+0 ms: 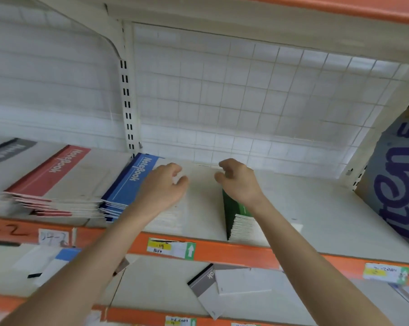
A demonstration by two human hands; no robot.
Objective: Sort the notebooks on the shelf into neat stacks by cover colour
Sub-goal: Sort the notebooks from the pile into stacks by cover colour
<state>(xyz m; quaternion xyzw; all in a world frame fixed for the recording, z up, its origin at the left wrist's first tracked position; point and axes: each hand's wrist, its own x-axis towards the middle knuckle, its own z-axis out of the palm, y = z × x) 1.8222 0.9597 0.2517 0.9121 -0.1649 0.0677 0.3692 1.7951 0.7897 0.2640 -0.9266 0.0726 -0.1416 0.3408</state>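
Our left hand (162, 187) and right hand (237, 182): loosely curled, gripping nothing, over the blue notebook stack (125, 184) and green notebook stack (231, 208). Green one sits at the front edge of the shelf (304, 208); a nudge could spill it.

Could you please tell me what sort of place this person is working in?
Most likely a stationery shop or stockroom: orange-edged metal shelving with price labels on its lip, and stacks of identical red notebooks and blue notebooks laid out as stock.
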